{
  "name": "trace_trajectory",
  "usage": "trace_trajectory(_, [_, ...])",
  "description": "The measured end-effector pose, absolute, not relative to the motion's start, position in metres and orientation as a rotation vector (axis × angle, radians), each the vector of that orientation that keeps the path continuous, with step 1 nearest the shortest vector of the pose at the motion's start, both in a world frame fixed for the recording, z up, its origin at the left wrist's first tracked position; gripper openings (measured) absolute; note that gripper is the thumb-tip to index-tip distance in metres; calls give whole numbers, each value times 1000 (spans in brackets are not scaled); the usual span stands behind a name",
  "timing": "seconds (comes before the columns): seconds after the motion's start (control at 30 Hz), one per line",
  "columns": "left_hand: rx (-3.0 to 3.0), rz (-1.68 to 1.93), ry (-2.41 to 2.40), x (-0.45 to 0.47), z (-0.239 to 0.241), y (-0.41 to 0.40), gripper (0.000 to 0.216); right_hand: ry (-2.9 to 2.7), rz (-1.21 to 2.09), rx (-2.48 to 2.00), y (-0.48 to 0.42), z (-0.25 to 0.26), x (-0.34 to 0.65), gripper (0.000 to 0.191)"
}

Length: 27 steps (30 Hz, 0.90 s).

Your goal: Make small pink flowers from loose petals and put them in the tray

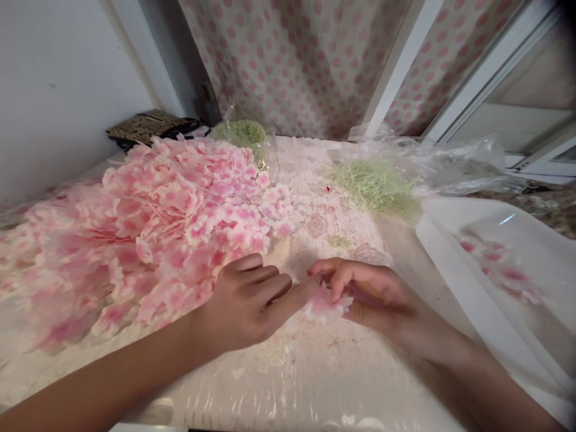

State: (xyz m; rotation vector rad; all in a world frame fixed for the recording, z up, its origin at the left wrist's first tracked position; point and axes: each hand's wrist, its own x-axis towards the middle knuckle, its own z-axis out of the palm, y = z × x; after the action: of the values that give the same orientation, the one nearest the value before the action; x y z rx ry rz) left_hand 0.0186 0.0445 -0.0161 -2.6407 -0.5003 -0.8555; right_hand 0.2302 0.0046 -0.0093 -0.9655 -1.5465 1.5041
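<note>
A pink and white artificial flower (pixel 324 303) is pinched in my right hand (pixel 373 288), a little above the covered table. My left hand (pixel 254 300) has its fingers curled, and its index finger and thumb reach to the edge of the same flower. Whether the left fingertips grip a petal or something smaller is hidden. Left of my hands spreads a big heap of pink artificial flowers (pixel 153 204). To the right, several pink and white flowers (pixel 504 267) lie in a white plastic tray (pixel 432 240).
Pale green stems (pixel 373 183) lie in a pile at the back right, beside clear plastic bags (pixel 463 162). Another green bundle (pixel 243 132) in clear plastic and a patterned bag (pixel 148 125) are at the back left. A dotted curtain (pixel 297 60) hangs behind the table.
</note>
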Motion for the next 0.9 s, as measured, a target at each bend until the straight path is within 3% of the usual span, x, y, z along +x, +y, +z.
trace_trajectory(0.57, [-2580, -936, -363, 20, -22, 41, 21, -1699, 1223, -1124, -5, -19, 218, 9])
trace_trajectory(0.7, [-2624, -961, -324, 21, -22, 44, 23, -1699, 1226, -1202, -6, -25, 216, 19])
trace_trajectory(0.8, [-2717, -1026, -394, 24, -22, 44, 22, -1700, 1235, -1231, -4, -27, 218, 7])
trace_trajectory(0.9, [-2911, -1105, -632, 27, -21, 42, 18, -1686, 1229, -1222, 0, -25, 221, 11])
